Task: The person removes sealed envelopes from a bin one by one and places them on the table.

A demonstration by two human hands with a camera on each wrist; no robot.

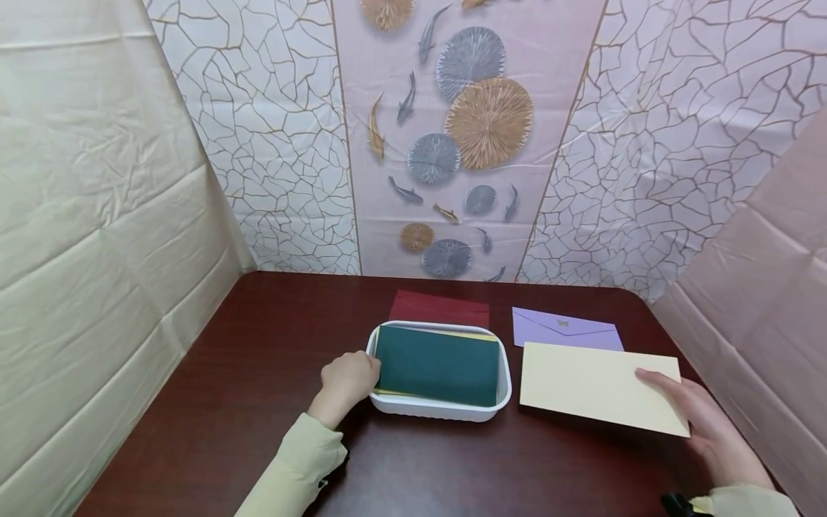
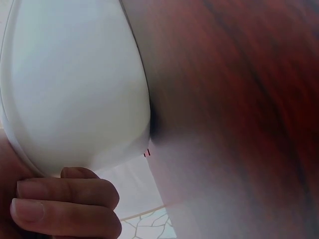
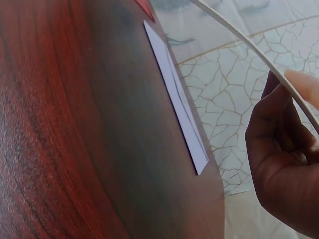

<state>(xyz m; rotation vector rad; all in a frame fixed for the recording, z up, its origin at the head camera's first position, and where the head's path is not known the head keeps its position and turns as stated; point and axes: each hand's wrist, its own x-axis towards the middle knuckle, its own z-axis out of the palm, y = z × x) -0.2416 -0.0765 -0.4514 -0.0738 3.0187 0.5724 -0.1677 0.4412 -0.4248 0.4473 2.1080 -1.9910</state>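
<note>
My left hand (image 1: 349,375) grips the left rim of a white plastic basin (image 1: 431,411). The left wrist view shows its curled fingers (image 2: 75,191) against the outer wall of the basin. A dark green envelope (image 1: 439,365) lies in the basin, with yellow edges of something showing beneath it. At the right, my right hand (image 1: 707,424) pinches the right end of a cream envelope (image 1: 601,388), thumb on top. That envelope is held above the table and seen edge-on in the right wrist view.
A lilac envelope (image 1: 565,329) lies behind the cream one, partly covered by it. Behind the basin lies a dark red envelope (image 1: 439,309), its front hidden. The dark wood table (image 1: 271,323) ends at a patterned cloth backdrop (image 1: 291,143), with pale cloth walls on both sides.
</note>
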